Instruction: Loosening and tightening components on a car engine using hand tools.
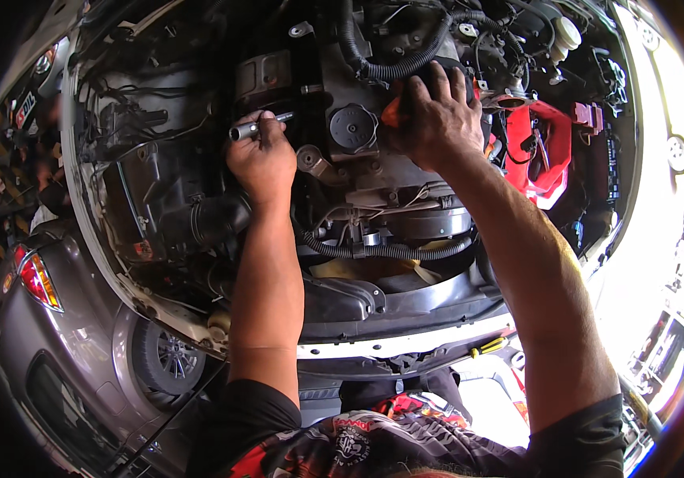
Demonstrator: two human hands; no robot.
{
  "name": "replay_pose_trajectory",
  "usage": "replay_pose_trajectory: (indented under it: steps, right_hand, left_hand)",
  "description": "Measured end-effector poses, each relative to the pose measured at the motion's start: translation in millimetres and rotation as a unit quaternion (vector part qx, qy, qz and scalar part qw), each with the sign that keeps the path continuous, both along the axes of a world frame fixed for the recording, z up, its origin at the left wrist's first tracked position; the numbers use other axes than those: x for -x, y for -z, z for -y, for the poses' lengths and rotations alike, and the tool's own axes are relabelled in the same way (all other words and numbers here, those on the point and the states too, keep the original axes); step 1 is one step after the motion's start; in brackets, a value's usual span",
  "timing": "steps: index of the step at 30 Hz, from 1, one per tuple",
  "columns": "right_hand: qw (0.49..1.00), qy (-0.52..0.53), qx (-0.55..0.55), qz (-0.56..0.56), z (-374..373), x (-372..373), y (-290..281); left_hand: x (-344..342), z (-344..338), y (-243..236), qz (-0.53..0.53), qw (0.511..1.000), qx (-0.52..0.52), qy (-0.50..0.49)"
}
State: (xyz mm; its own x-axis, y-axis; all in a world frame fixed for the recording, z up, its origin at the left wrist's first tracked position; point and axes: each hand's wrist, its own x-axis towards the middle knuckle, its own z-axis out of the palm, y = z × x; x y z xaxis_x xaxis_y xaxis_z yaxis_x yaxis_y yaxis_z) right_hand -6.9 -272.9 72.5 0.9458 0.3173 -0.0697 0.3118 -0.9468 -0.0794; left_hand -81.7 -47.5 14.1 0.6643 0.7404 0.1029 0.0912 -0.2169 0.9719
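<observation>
My left hand (265, 163) is closed around a slim silver metal tool (244, 131), its thick tube-like end pointing left and a thinner shaft pointing right. It is held over the engine, left of the round black oil filler cap (353, 128). My right hand (447, 119) lies over a black-and-orange object (391, 113) on the engine's upper right, fingers curled down over it. Most of that object is hidden under the palm, so its kind cannot be made out. A ribbed black hose (393, 72) arches just beyond these fingers.
Right of my right forearm sits a red plastic tray (558, 143) with small items inside. A yellow-handled tool (489, 347) lies at the front edge of the engine bay. Cables and another ribbed conduit (429, 252) cross the engine front. A grey car (79, 334) stands at the left.
</observation>
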Motion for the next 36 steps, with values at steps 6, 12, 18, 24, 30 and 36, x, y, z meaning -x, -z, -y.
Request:
replay_pose_trajectory:
  steps: [6, 12, 18, 24, 30, 36]
  right_hand:
    - [1.000, -0.001, -0.005, -0.011, -1, 1, 0]
    - [1.000, 0.001, -0.004, -0.010, 2, -1, 0]
    - [1.000, -0.007, -0.015, 0.009, 7, -3, 9]
    - [1.000, -0.012, -0.022, 0.012, 9, -2, 4]
    - [1.000, -0.015, 0.000, 0.016, 9, -1, 10]
    - [0.997, -0.040, 0.020, 0.060, 5, 1, 17]
  left_hand:
    - [2, 13, 0, 0.005, 1.000, -0.028, -0.013]
    - [-21, 10, -11, -0.119, 0.983, -0.139, 0.021]
    - [-93, -32, -34, -0.280, 0.940, -0.161, 0.111]
    - [-159, -48, -32, -0.365, 0.924, -0.041, 0.106]
    - [-147, -87, -49, -0.293, 0.922, -0.239, 0.080]
    - [-40, -100, -105, -0.245, 0.927, -0.283, 0.019]
